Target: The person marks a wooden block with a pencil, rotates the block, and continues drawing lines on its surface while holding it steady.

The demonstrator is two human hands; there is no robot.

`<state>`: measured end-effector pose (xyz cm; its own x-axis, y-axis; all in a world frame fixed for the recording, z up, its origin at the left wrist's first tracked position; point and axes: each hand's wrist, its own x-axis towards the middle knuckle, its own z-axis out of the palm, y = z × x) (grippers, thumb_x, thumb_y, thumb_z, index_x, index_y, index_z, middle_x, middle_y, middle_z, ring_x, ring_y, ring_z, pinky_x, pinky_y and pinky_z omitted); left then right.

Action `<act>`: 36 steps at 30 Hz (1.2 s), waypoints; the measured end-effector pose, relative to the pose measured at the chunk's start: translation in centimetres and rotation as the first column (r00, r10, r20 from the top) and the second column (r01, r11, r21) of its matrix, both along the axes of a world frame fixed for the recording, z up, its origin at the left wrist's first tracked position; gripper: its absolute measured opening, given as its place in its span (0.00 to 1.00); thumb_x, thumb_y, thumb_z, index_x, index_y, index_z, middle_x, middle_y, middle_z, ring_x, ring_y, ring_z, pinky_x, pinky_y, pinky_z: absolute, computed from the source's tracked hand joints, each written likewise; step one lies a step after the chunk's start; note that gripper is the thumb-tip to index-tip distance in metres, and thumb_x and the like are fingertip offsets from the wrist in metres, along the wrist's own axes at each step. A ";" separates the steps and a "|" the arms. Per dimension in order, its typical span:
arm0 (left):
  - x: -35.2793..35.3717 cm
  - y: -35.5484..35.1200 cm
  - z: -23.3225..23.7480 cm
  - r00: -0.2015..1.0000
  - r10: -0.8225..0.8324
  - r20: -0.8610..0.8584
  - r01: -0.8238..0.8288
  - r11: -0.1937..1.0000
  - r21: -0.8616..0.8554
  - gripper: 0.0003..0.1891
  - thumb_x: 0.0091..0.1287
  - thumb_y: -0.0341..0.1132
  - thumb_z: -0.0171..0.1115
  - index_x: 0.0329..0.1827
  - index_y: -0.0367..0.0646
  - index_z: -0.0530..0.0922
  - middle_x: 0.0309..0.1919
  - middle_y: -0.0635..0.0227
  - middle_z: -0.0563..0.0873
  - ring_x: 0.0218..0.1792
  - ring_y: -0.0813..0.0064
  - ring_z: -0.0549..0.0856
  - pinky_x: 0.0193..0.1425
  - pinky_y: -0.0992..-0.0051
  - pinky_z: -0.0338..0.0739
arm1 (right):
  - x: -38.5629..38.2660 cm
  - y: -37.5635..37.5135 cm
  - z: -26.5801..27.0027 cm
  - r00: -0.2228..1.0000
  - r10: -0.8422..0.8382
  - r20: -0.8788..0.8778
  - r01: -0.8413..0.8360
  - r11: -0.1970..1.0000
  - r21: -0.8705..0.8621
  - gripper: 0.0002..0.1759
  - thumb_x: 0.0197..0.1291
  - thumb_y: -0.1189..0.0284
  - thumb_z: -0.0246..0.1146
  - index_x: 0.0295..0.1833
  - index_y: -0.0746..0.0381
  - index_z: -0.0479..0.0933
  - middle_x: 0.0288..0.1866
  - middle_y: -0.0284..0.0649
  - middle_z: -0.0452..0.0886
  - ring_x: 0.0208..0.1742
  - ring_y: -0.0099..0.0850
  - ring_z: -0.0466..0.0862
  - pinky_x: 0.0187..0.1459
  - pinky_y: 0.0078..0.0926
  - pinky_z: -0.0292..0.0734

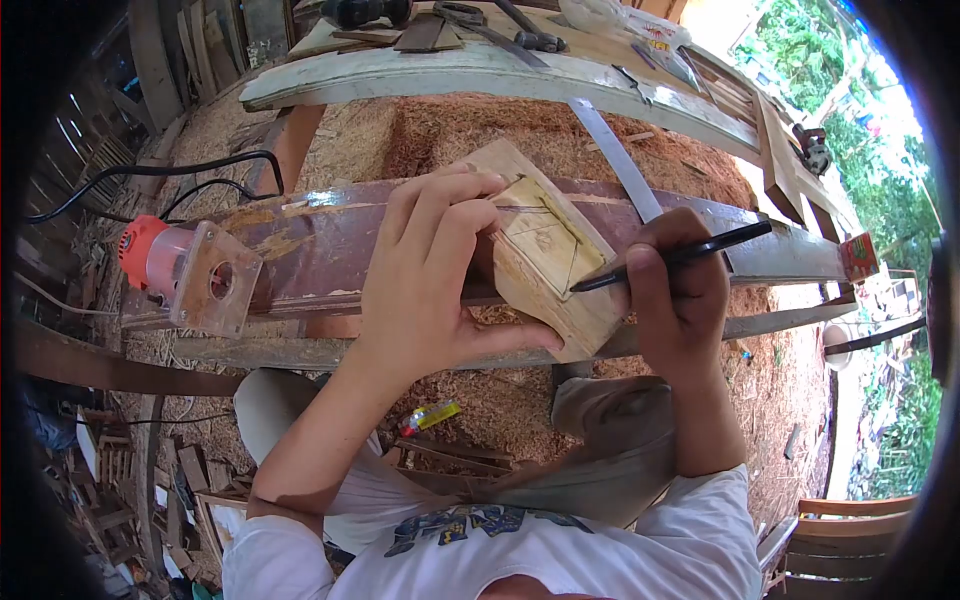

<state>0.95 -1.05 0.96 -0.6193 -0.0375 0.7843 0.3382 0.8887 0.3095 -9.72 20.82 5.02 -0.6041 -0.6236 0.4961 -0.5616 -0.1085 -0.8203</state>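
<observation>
My left hand grips a pale wooden block, fingers over its far edge and thumb along the near edge. Dark lines are drawn on the block's upper face, and a recessed strip runs along one side. In my right hand is a black pen, its tip right at the lower end of the drawn lines. The heel of that hand rests by the block's right edge. A flat metal ruler reaches from behind the right hand toward the far bench.
A dark red plank bench runs across under the block. On its left stands an orange trim router with a clear base and a black cable. The far white-edged bench carries a hammer and wood scraps. Shavings cover the floor.
</observation>
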 end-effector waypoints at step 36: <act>-0.1 0.1 0.0 1.000 -0.007 -0.002 0.007 1.000 0.003 0.50 0.34 0.68 0.88 0.54 0.45 0.74 0.66 0.55 0.82 0.68 0.47 0.79 0.72 0.51 0.70 | -0.1 -0.5 -0.2 0.980 -0.098 0.172 0.114 0.990 -0.087 0.02 0.81 0.78 0.60 0.49 0.63 0.74 0.34 0.30 0.79 0.31 0.14 0.78 0.33 0.15 0.72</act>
